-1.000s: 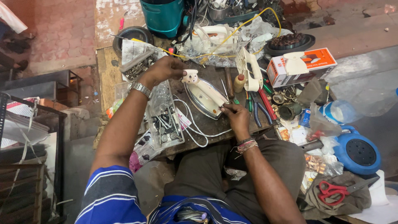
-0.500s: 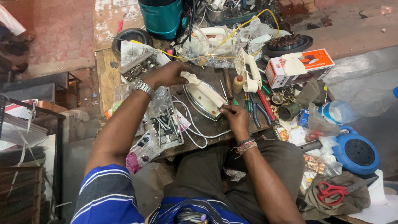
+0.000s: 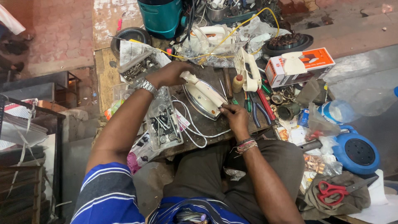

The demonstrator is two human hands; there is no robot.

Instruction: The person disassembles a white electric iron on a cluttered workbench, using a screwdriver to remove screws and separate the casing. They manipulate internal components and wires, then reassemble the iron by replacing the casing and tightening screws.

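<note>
Gripping white iron (image 3: 204, 96): left hand (image 3: 169, 74) closed on handle, right hand (image 3: 233, 116) fingertips at rear.

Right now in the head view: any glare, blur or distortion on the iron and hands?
Head view: even, soft light, no hard shadows. Slight glare on the metal soleplate edge of the clothes iron. Left hand and right hand look sharp, no motion blur. Wide-angle bending shows toward the edges, where the blue round device appears stretched.
</note>
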